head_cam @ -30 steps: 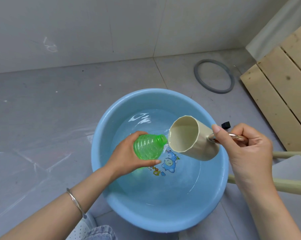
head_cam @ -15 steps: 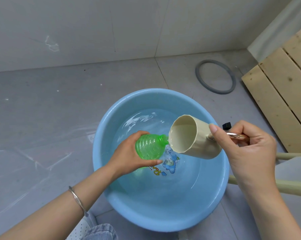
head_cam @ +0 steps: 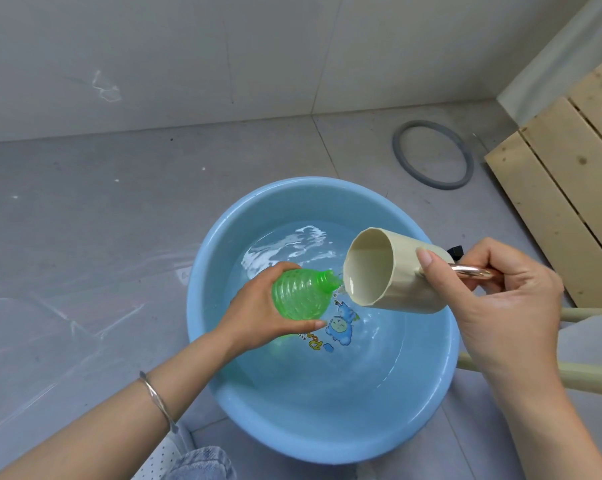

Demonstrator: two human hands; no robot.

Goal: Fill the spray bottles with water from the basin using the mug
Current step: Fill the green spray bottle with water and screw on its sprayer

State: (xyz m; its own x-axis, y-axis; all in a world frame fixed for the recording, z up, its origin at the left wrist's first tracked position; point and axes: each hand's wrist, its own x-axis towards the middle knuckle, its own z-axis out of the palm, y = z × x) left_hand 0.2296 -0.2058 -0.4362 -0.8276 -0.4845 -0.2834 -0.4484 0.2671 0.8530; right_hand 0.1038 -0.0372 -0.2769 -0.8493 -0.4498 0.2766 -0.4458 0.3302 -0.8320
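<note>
A light blue basin (head_cam: 427,431) holds clear water over a cartoon print on its bottom. My left hand (head_cam: 258,313) grips a ribbed green spray bottle (head_cam: 301,292) without its spray head, tilted over the water with its open neck pointing right. My right hand (head_cam: 500,299) holds a cream mug (head_cam: 393,271) by its shiny metal handle, thumb on the mug's side. The mug is tipped on its side, its lip right at the bottle's neck, and a little water runs off the lip. The bottle's lower part is hidden by my left hand.
A grey rubber ring (head_cam: 433,154) lies on the tiled floor behind the basin. A wooden slatted pallet (head_cam: 569,188) stands at the right. A small black object (head_cam: 455,251) peeks out behind the mug. Pale green bars (head_cam: 590,374) cross the lower right. Grey wall behind.
The mug has tipped a little further toward the bottle's neck, and the water surface ripples more. Both hands have stayed roughly where they were.
</note>
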